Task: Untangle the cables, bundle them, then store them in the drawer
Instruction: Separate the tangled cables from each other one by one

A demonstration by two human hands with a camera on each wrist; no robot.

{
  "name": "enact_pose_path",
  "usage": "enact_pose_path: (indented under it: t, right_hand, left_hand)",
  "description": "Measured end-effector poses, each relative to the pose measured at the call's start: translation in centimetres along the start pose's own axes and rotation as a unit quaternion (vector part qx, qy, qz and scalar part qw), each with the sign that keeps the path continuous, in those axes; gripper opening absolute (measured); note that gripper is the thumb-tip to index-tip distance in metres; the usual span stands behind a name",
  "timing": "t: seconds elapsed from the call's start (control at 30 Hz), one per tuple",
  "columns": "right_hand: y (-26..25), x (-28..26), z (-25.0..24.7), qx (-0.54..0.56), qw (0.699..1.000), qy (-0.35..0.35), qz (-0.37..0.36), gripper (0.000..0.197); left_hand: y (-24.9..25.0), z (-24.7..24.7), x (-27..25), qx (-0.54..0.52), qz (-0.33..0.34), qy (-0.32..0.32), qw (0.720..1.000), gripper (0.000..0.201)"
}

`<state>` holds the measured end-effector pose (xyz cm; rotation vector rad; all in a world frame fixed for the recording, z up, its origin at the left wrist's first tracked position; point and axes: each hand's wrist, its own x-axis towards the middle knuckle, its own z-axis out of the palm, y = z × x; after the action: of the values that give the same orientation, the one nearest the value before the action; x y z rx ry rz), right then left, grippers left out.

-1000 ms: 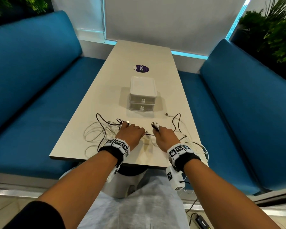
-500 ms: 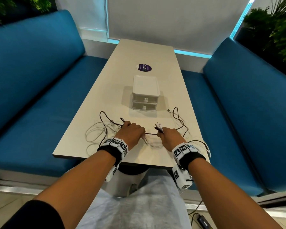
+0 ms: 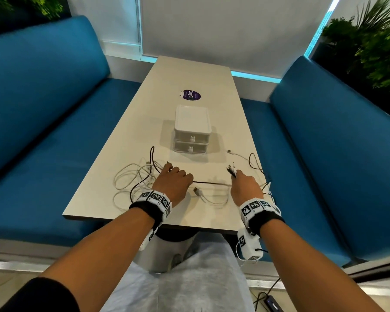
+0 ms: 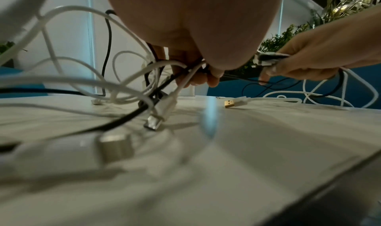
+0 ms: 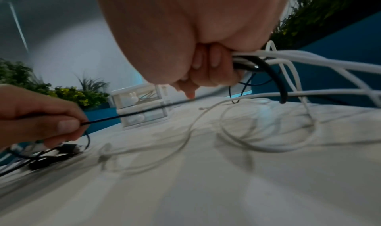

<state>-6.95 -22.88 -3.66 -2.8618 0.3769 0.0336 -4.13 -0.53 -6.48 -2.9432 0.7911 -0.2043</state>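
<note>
Tangled white cables (image 3: pixel 131 176) and black cables (image 3: pixel 152 156) lie on the near end of the beige table (image 3: pixel 189 73). My left hand (image 3: pixel 173 180) grips a clump of them (image 4: pixel 181 71) at the left. My right hand (image 3: pixel 243 185) holds a bunch of cable ends (image 3: pixel 231 170) that stick up from its fist (image 5: pixel 243 61). A thin black cable (image 3: pixel 212 183) runs taut between the two hands (image 5: pixel 144 109). A white cable with a gold USB plug (image 3: pixel 196 190) loops on the table between them (image 4: pixel 230 103). The small two-drawer white box (image 3: pixel 192 129) stands behind, both drawers pushed in.
A purple round sticker (image 3: pixel 191 95) is on the table beyond the box. Blue bench seats (image 3: pixel 54 122) flank the table on both sides. More cable loops (image 3: pixel 254 163) hang near the table's right edge. Plants (image 3: pixel 369 41) stand at the back corners.
My hands have moved apart, the right one going rightward with its bunch of cable ends. The thin black cable is now stretched straight between them, and the white USB cable lies uncovered.
</note>
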Motion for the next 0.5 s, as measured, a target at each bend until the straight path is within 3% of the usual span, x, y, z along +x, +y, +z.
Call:
enact_pose_path:
  t: [0.1,0.2,0.4,0.5]
  right_hand:
    - [-2.3,-0.8,0.2,0.028,0.998,0.002,-0.063,0.031]
    - [-4.5,-1.4,0.8,0.065,0.988,-0.041,-0.133,0.031]
    - [-5.1,-1.1,1.5,0.132,0.98,-0.089,-0.121,0.024]
    - [-4.2,-1.1,1.0,0.107,0.982,-0.09,-0.127,0.022]
  left_hand:
    - [0.3,-0.1,0.0,-0.002,0.003,0.0,1.0,0.02]
    - [1.0,-0.4,0.3,-0.016,-0.004,0.009,1.0,0.019]
    - [1.1,-0.7,0.6,-0.045,-0.014,0.014,0.999,0.018]
    - [0.5,-0.7,0.3,-0.037,0.004,0.024,0.999,0.021]
